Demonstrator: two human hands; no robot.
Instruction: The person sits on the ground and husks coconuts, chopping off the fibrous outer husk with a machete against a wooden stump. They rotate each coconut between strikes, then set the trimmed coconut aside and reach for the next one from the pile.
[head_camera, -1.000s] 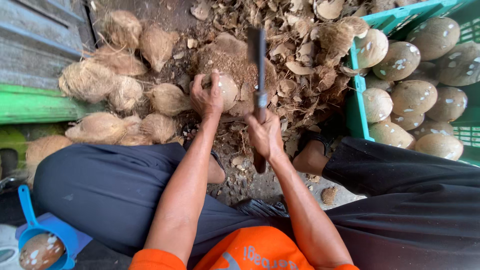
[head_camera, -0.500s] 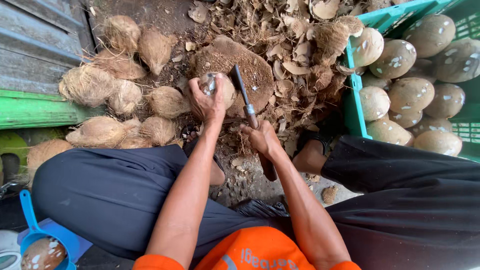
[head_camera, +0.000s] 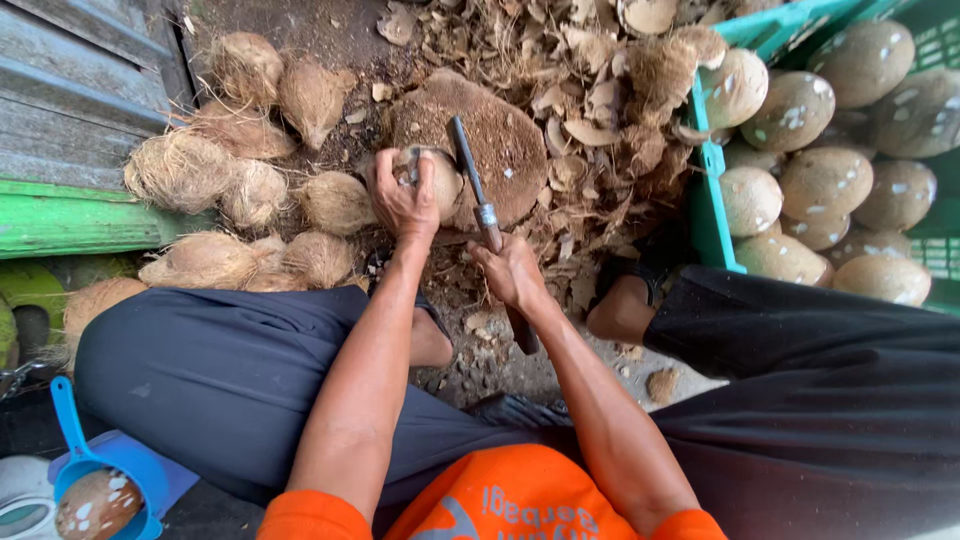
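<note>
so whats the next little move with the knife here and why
Probably lift the cleaver and chop again at the coconut. The left hand pins the coconut on the round wooden block, husk fibre shows on it, and the right hand has the blade down against its side.

Coconut (head_camera: 432, 180) half hidden under left hand (head_camera: 402, 196)

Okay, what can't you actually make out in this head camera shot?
- Coconut on the wooden block: its near side is covered by the left hand.
- Cleaver handle: mostly wrapped by the right hand.
- Green crate: cut off by the top and right edges.
- Blue scoop: cut off by the bottom edge.
</note>
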